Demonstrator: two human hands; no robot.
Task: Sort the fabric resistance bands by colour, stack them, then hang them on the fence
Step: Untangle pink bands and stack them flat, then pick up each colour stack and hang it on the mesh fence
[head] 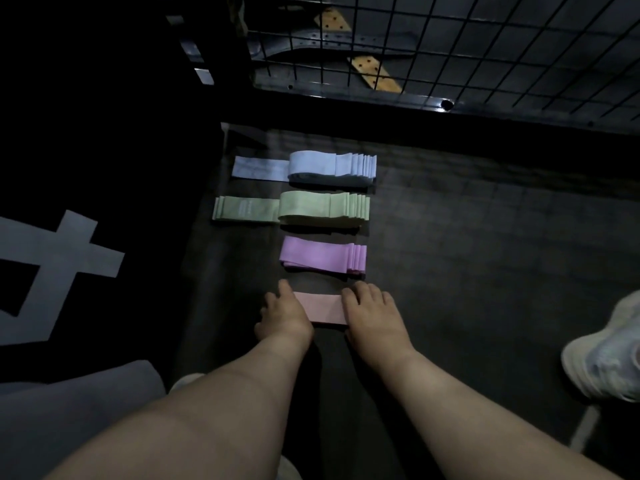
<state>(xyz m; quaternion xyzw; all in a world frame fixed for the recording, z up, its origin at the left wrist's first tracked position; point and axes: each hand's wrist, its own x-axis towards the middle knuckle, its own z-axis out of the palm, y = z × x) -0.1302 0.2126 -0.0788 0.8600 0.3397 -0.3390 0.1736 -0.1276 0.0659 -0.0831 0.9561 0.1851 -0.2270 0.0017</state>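
A pink band lies flat on the dark floor, near the middle of the view. The left hand rests on its 9 o'clock end and the right hand on its 3 o'clock end. The right fingers sit close together and bend down onto the band. The left thumb points to 12 o'clock. I cannot tell if either hand pinches the band.

At 12 o'clock from the pink band is a purple stack, then a green stack, then a blue stack. A flat green band and a flat blue band lie at 9 o'clock of their stacks.

The wire fence stands far off at 12 to 1 o'clock. A white shoe is at 4 o'clock.
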